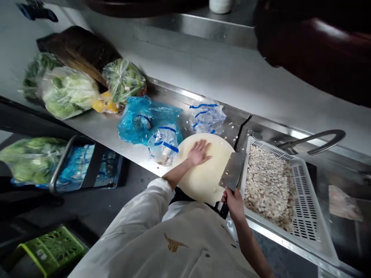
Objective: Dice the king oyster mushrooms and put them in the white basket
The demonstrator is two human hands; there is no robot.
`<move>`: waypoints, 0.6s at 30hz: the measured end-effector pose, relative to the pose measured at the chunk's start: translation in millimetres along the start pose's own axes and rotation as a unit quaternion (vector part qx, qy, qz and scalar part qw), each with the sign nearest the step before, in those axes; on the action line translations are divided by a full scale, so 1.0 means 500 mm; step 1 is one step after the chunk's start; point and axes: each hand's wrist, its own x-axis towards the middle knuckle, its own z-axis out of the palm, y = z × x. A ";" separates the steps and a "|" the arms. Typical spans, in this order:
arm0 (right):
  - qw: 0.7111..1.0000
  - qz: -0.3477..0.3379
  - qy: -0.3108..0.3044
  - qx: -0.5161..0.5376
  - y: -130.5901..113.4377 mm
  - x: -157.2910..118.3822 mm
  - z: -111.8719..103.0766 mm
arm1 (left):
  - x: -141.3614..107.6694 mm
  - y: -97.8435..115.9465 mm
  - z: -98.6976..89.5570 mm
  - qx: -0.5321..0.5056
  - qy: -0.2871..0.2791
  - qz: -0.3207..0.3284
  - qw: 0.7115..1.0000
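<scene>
My left hand (pixel 199 153) lies flat on a round, pale cutting board (pixel 214 170), fingers spread, with nothing in it. Wrapped round the handle of a cleaver (pixel 232 170) is my right hand (pixel 233 200); the wide blade lies over the board's right edge. Just right of the blade, a white perforated basket (pixel 304 200) holds a heap of small chopped pale pieces (pixel 269 185). A clear plastic bag with blue print (pixel 164 144) touches the board's left side. Another crumpled printed bag (pixel 207 116) lies behind the board, with small white scraps near it.
A blue plastic bag (pixel 136 121) and bagged leafy vegetables (pixel 68 92) stand along the steel counter to the left. A curved faucet (pixel 324 139) reaches over the basket. Below left are a loaded trolley (pixel 62 166) and a green crate (pixel 55 249).
</scene>
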 end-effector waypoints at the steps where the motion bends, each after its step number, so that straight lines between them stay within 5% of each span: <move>1: 0.999 0.012 -0.007 0.039 0.005 0.001 0.014 | 0.053 0.013 0.015 -0.011 -0.016 0.015 1.000; 5: 0.992 0.040 -0.013 0.118 0.036 0.004 0.038 | 0.177 0.071 0.047 -0.072 -0.103 0.144 0.982; 7: 0.989 0.053 -0.021 0.137 0.049 0.006 0.036 | 0.157 0.085 0.041 -0.119 -0.137 0.211 0.960; 10: 0.986 0.064 -0.039 0.147 0.065 0.006 0.024 | 0.033 0.080 0.013 -0.183 -0.166 0.260 0.933; 14: 0.989 0.055 -0.056 0.123 0.084 0.004 0.018 | -0.159 0.086 -0.012 -0.139 -0.081 0.127 0.979; 18: 0.991 0.042 -0.116 0.059 0.087 0.002 0.050 | -0.211 0.141 0.032 -0.070 0.087 -0.100 0.989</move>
